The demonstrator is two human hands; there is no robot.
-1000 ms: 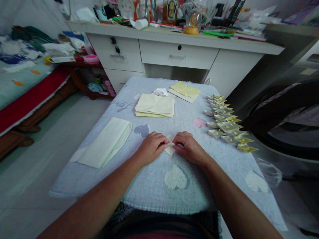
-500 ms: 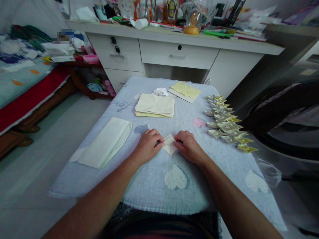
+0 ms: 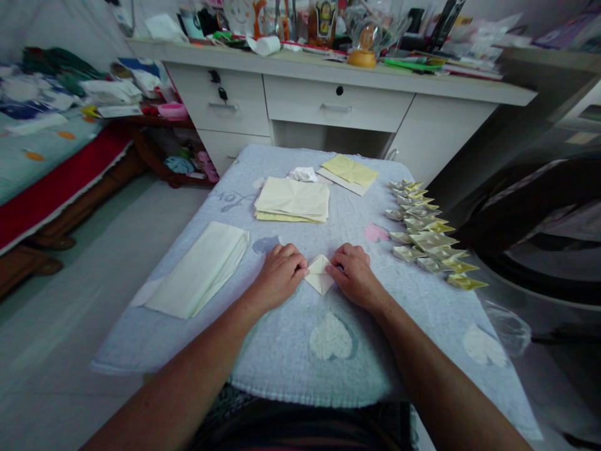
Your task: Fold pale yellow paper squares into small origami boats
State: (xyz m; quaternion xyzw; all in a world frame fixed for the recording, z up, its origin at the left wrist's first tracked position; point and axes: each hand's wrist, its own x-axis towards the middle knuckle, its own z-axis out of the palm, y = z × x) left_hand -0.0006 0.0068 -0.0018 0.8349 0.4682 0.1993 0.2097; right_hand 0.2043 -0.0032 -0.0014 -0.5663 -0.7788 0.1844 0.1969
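A small cream piece of folded paper (image 3: pixel 321 275), diamond-shaped with creases across its middle, lies on the cloth-covered table (image 3: pixel 291 351). My left hand (image 3: pixel 283 270) pinches its left corner between thumb and fingers. At the opposite corner my right hand (image 3: pixel 351 270) grips the paper, thumb on top. The fingertips cover both side corners. Beyond my hands sits a stack of cream and yellow paper sheets (image 3: pixel 293 199). To the left rests a folded white paper bundle (image 3: pixel 200 269).
Several small folded paper boats (image 3: pixel 429 238) stand in rows along the table's right side. A yellow sheet (image 3: pixel 350 168) and a crumpled white tissue (image 3: pixel 303 174) lie at the back. Behind the table is a white desk (image 3: pixel 338 106) with cluttered top.
My right hand has shifted very slightly, its fingers a little higher at the paper's right corner. The left hand stays on the left corner; the paper remains in place.
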